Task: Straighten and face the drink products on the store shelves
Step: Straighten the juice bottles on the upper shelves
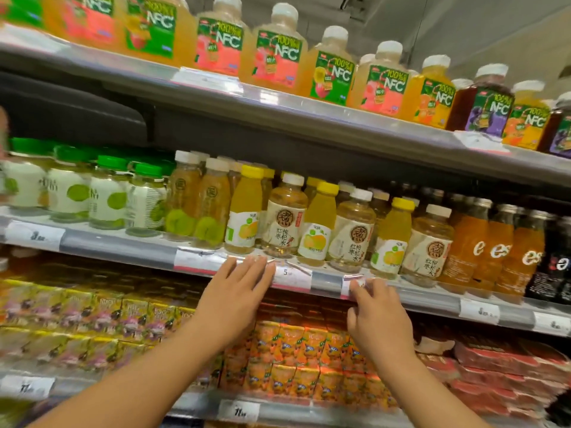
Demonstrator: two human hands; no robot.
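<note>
— Both our forearms reach up from the bottom edge; where do the hands end?

— At the middle shelf's front rail (pixel 327 281). Our left hand (pixel 238 291) lies flat with straight fingers, tips touching the rail just below a yellow-capped bottle (pixel 244 211). Our right hand (pixel 378 316) has its fingers bent, and they seem to pinch a crumpled price tag (pixel 353 284) clipped in that rail.

— And the drinks we're meant to face?

— On that same shelf, right above our hands. Yellow-capped bottles alternate with white-capped tea bottles (pixel 285 217), labels mostly forward, though the row runs unevenly. Neither hand touches a bottle.

— Further out?

— Left of them stand green-capped bottles (pixel 106 196), blurred. To the right come orange bottles (pixel 466 242) with dark ones beyond. On the top shelf, large NFC juice jugs (pixel 278 50) line up. Below the rail, yellow cartons (pixel 102 319) sit left, orange cartons (pixel 296 350) under our hands, red packs (pixel 500 359) right.
</note>
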